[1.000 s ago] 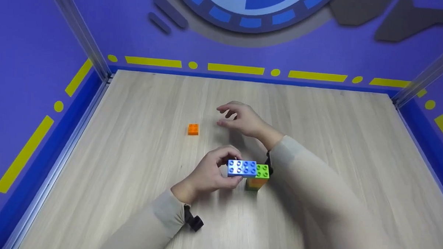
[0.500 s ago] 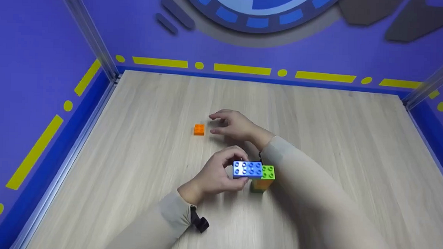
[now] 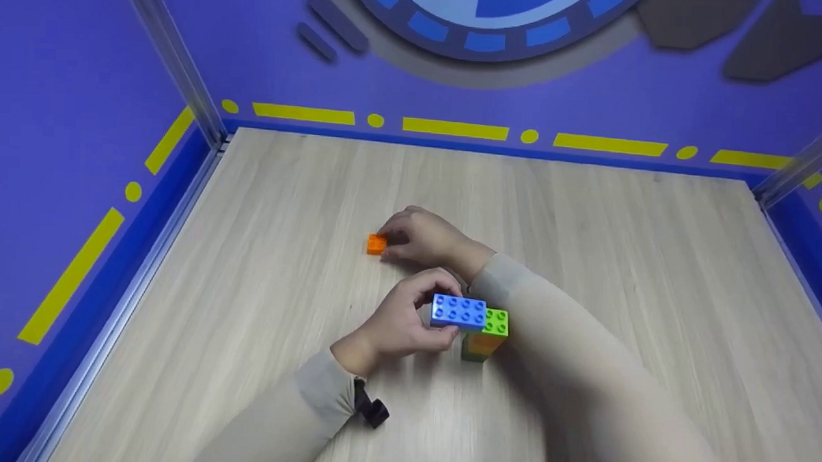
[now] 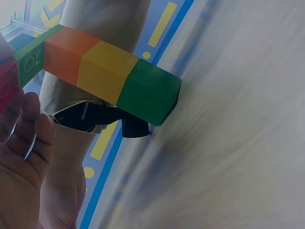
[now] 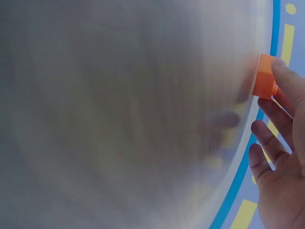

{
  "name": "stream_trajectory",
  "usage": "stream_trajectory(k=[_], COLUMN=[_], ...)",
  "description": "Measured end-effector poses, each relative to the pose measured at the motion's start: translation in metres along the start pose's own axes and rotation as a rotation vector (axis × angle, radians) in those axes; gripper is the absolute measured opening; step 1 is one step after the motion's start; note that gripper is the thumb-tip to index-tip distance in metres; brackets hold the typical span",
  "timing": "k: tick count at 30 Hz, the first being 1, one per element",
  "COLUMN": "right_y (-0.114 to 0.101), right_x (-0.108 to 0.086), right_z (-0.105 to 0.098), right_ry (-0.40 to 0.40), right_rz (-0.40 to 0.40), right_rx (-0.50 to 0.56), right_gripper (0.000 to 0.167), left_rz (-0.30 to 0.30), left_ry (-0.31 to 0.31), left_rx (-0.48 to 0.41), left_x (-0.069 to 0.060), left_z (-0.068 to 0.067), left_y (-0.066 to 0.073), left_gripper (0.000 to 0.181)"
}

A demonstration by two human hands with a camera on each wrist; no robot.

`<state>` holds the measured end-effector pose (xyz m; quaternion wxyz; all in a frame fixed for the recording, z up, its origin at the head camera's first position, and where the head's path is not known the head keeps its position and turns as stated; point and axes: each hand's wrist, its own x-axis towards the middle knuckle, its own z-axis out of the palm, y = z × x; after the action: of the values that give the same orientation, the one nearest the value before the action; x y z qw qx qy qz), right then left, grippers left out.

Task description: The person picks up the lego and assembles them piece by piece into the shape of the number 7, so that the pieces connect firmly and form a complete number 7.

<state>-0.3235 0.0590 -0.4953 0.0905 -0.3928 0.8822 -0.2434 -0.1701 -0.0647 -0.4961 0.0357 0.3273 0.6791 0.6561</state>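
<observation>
My left hand (image 3: pixel 401 321) grips a joined set of toy building bricks, raised off the table. Its blue brick (image 3: pixel 458 311) lies on top, overlapping a light green brick (image 3: pixel 497 321). Below the green one hangs a column, where the left wrist view shows an orange block (image 4: pixel 71 55), a yellow block (image 4: pixel 106 71) and a dark green block (image 4: pixel 150 91). A red brick (image 4: pixel 8 85) sits at the fingers there. Farther forward, my right hand (image 3: pixel 430 240) pinches a small orange brick (image 5: pixel 264 78) between thumb and forefinger, at table level.
A pale wood-look table (image 3: pixel 282 206) lies beneath both hands. Blue-purple panels with yellow dashes enclose it at the back (image 3: pixel 457 96) and sides. The right forearm (image 3: pixel 584 353) passes close beside the held brick column. A black strap (image 3: pixel 370 407) hangs at the left wrist.
My right hand has moved left and slightly nearer, reaching the small orange brick and taking hold of it. The left hand stays nearly still with the joined bricks. The head view has shifted slightly.
</observation>
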Motion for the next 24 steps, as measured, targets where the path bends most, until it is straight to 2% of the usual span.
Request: stream_trajectory(k=[7, 11, 16, 19, 24], right_y=[0.005, 0.01, 0.014, 0.013, 0.011], right_x=[-0.004, -0.012, -0.03, -0.043, -0.068], right_z=[0.0, -0.005, -0.017, -0.028, -0.049], right_ry=[0.038, 0.067, 0.091, 0.119, 0.224], right_rz=[0.011, 0.07, 0.14, 0.147, 0.13], right_rx=[0.02, 0.087, 0.141, 0.155, 0.18], right_gripper=[0.034, 0.033, 0.032, 0.031, 0.03], left_rz=[0.001, -0.01, -0.043, -0.065, -0.081], left_ry=[-0.007, -0.016, -0.032, -0.032, -0.036], left_rx=[0.008, 0.021, 0.043, 0.048, 0.055], left_x=[0.0, 0.002, 0.002, 0.001, -0.001], left_z=[0.001, 0.002, 0.0, -0.004, -0.008], left_y=[0.0, -0.001, -0.001, 0.0, 0.002], left_gripper=[0.038, 0.037, 0.038, 0.039, 0.038])
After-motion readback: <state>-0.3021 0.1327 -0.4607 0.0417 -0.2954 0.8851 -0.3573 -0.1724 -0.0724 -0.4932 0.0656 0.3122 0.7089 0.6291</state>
